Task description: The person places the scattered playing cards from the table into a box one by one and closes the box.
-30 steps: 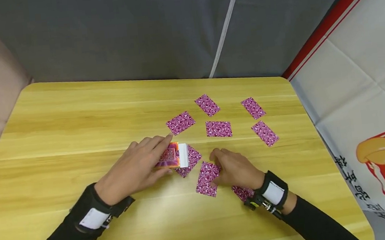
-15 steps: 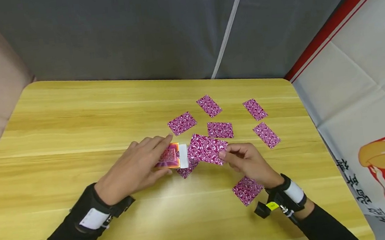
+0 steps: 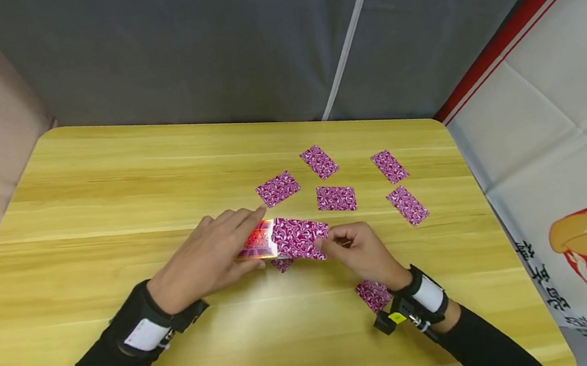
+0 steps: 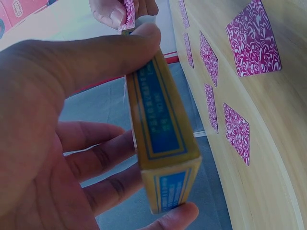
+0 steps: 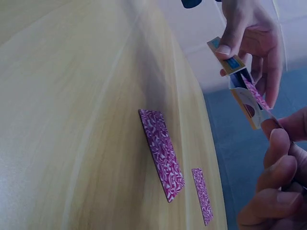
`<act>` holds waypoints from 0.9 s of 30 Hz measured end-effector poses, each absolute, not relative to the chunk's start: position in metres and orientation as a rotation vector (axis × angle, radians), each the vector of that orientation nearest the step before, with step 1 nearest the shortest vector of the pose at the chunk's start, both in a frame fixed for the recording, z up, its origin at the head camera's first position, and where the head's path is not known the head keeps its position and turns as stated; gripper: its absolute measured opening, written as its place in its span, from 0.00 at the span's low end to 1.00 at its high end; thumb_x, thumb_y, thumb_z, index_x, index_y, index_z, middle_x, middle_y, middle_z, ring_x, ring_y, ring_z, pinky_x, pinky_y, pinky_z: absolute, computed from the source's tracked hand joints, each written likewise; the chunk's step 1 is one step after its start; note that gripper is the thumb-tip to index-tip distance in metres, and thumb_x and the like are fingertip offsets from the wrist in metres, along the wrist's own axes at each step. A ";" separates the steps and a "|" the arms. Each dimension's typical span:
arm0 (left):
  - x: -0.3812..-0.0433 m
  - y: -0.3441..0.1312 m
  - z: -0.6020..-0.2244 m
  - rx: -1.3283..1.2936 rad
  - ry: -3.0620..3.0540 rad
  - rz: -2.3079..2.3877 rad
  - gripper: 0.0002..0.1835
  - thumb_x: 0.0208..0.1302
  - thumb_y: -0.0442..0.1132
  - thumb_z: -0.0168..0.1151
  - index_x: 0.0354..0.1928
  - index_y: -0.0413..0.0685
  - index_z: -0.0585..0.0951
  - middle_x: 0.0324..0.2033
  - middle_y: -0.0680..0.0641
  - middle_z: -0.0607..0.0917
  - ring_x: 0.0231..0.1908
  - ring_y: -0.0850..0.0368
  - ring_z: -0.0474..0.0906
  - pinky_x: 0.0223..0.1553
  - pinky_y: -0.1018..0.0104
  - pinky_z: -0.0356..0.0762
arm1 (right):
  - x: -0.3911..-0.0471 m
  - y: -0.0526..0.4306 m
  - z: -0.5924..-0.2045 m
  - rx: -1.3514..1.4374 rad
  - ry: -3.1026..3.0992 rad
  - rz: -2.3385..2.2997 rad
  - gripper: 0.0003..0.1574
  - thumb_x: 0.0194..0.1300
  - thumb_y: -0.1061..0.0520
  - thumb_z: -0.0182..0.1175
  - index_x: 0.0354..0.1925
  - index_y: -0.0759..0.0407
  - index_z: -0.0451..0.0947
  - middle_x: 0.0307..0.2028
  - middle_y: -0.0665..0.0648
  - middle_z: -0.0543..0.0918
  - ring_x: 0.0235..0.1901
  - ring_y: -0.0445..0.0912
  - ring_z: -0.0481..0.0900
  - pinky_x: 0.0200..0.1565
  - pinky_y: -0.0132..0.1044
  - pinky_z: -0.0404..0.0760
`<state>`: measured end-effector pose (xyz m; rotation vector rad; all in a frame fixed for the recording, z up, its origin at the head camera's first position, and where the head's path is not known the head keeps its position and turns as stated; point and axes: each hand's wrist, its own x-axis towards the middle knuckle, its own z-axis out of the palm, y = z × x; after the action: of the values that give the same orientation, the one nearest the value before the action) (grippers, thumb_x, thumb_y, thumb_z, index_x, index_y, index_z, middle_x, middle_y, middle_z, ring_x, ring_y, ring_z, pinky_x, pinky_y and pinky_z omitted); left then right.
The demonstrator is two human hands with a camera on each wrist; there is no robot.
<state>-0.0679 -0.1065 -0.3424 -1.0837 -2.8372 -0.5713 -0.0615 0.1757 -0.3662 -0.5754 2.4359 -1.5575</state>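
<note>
On the near part of the worktop, a partly hidden card lies flat. Beyond it, the right hand pinches a swirl-patterned magenta-and-white card between thumb and bent fingers, its end at the open mouth of a slim box. The left hand, fingers partly spread, grips this gold-edged, blue-panelled box, red and pink on top. Farther off, five matching cards lie scattered.

The box and cards look papery and smooth, the tabletop glossy wood.
</note>
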 end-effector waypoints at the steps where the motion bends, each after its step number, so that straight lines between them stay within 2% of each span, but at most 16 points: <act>1: -0.068 -0.106 -0.342 -1.081 -2.841 -0.570 0.47 0.52 0.59 0.69 0.69 0.40 0.66 0.55 0.42 0.82 0.51 0.50 0.76 0.39 0.50 0.79 | -0.062 0.177 -0.370 -0.572 2.432 -1.557 0.18 0.66 0.63 0.58 0.20 0.66 0.79 0.15 0.54 0.73 0.15 0.37 0.60 0.19 0.25 0.60; 9: -0.068 -0.106 -0.343 -1.063 -2.865 -0.588 0.48 0.50 0.58 0.70 0.70 0.41 0.66 0.56 0.42 0.82 0.51 0.50 0.76 0.41 0.48 0.79 | -0.064 0.182 -0.378 -0.582 2.402 -1.554 0.20 0.67 0.56 0.59 0.18 0.60 0.77 0.15 0.55 0.73 0.15 0.38 0.62 0.19 0.25 0.61; 17: -0.067 -0.106 -0.343 -1.051 -2.866 -0.586 0.47 0.50 0.56 0.70 0.70 0.41 0.66 0.55 0.42 0.82 0.51 0.50 0.76 0.39 0.50 0.78 | -0.064 0.183 -0.378 -0.580 2.374 -1.577 0.20 0.68 0.57 0.57 0.18 0.58 0.77 0.17 0.52 0.74 0.15 0.38 0.61 0.19 0.25 0.62; 27: -0.065 -0.105 -0.343 -1.071 -2.836 -0.544 0.45 0.53 0.55 0.69 0.70 0.42 0.66 0.56 0.41 0.81 0.52 0.48 0.75 0.41 0.48 0.79 | -0.063 0.184 -0.383 -0.572 2.333 -1.606 0.21 0.69 0.58 0.56 0.20 0.66 0.76 0.17 0.54 0.73 0.16 0.39 0.60 0.19 0.27 0.62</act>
<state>-0.0655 -0.1047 -0.3428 -1.0706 -2.8356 -0.5438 -0.0631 0.1841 -0.3827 -0.5718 2.3333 -1.6064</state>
